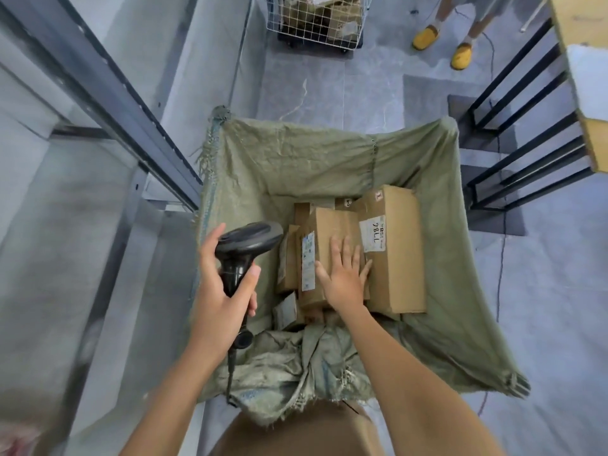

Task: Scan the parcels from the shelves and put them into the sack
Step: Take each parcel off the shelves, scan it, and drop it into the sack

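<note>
Parcels lie in the green sack (296, 159): two large cardboard boxes on top, one (332, 232) under the right hand (343, 274), whose straight fingers press flat on it, the other (394, 258) touching it on the right. At least three smaller parcels show beneath and to the left; their exact number I cannot tell. The left hand (223, 291) grips one black scanner (245, 248) over the sack's left edge. Beyond stand a wire cart (316, 24) and two yellow shoes (426, 36).
</note>
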### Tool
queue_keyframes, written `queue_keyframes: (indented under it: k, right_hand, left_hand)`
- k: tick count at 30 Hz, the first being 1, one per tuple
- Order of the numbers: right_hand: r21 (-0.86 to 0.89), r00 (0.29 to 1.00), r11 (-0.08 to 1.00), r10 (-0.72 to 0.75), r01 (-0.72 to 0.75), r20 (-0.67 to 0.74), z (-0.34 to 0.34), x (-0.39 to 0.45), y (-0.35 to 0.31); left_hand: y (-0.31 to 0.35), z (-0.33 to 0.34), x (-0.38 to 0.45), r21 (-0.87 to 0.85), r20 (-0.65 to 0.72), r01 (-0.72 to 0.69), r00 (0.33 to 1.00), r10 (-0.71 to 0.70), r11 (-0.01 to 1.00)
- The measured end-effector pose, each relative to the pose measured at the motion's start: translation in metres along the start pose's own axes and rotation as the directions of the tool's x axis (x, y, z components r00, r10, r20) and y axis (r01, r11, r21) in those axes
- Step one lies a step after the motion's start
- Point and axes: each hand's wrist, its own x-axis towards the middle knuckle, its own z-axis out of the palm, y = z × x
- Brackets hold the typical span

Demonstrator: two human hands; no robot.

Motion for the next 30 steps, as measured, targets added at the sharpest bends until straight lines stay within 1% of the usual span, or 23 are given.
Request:
queue_keyframes:
  k: [2,5,9,13,16,18,21,26,30]
  right_hand:
    - [-0.017,1.0,1.0,0.004,-0.004,0.008,-0.004,-0.001,-0.005]
    - [-0.064,0.999,0.998,-0.028,0.029,0.016,-0.014,-0.004,-0.009]
    - [-0.078,0.995,0.992,-0.093,0.095,0.022,-0.03,-0.011,-0.014]
    - [-0.091,0.974,0.97,-0.226,0.225,-0.005,-0.047,-0.022,-0.027]
    - [-0.139,0.933,0.925,-0.359,0.354,-0.014,-0.061,-0.038,-0.041]
    - [-0.165,0.888,0.876,-0.459,0.452,-0.005,-0.07,-0.055,-0.052]
    - [-0.137,0.798,0.791,-0.603,0.596,-0.008,-0.08,-0.09,-0.07]
    - [-0.091,0.59,0.591,-0.806,0.801,-0.044,-0.085,-0.162,-0.099]
    - [-0.027,0.402,0.402,-0.916,0.915,-0.014,-0.07,-0.234,-0.137]
  left_hand:
    - [0.002,0.0,0.0,-0.01,-0.002,0.005,1.0,-0.005,1.0]
    - [0.008,-0.003,-0.003,-0.005,-0.025,-0.014,1.0,0.013,1.0]
    - [0.02,-0.009,-0.015,0.018,-0.096,-0.061,0.993,0.063,0.998]
    - [0.038,-0.012,-0.046,0.019,-0.209,-0.1,0.973,0.101,0.995]
    - [0.049,-0.01,-0.083,0.01,-0.32,-0.131,0.939,0.127,0.991]
    - [0.052,-0.007,-0.118,0.013,-0.399,-0.131,0.908,0.126,0.991]
    - [0.053,0.0,-0.176,0.005,-0.529,-0.124,0.842,0.107,0.992]
    - [0.051,-0.004,-0.269,0.002,-0.707,-0.105,0.703,0.075,0.995]
    - [0.059,-0.02,-0.341,0.031,-0.824,-0.093,0.562,0.078,0.995]
